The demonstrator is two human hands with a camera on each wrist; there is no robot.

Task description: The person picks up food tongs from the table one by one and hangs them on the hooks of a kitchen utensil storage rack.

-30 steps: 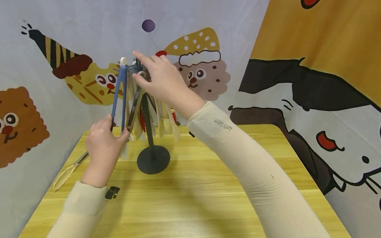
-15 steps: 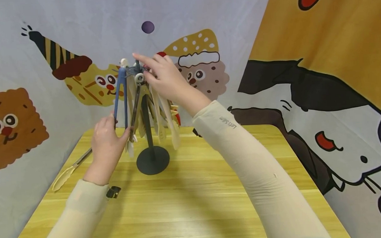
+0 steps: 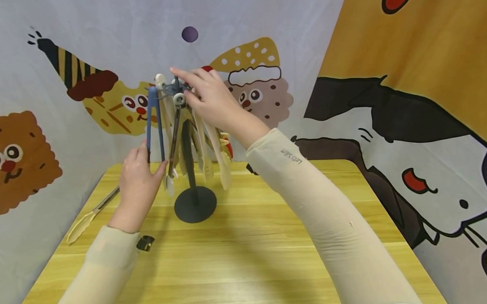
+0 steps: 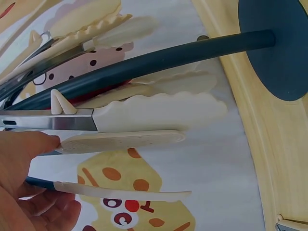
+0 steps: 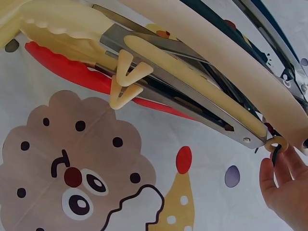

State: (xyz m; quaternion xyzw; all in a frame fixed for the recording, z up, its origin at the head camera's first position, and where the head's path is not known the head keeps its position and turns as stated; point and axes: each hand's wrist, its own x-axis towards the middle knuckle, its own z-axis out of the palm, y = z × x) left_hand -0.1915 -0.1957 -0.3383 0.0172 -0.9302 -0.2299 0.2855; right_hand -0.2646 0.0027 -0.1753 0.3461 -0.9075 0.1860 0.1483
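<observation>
A dark utensil rack [image 3: 190, 171] stands on the table, hung with several kitchen tools. My left hand [image 3: 137, 184] holds a pair of blue tongs [image 3: 154, 115] low on their arms, which hang apart from the rack's top. In the left wrist view the thumb lies at one cream tip [image 4: 122, 142] and curled fingers at the other. My right hand [image 3: 215, 99] is at the rack's top, its fingers pinching a dark hook [image 5: 275, 156] beside the ring of metal tongs [image 5: 192, 103]. Next to the blue pair hang brown-and-metal tongs [image 3: 173, 136].
Another pair of tongs with cream tips [image 3: 82, 227] lies on the table at left, partly behind my left arm. Near my left wrist shows a small black piece [image 3: 145, 243]. Red-tipped tongs [image 5: 67, 67] hang at the rack's far side. A printed cloth [image 3: 239, 18] backs the table.
The rack's top has turned, carrying the hanging tools round to the right. My right hand has shifted right, uncovering a metal tongs' ring. My left hand has drifted slightly right with the blue tongs.
</observation>
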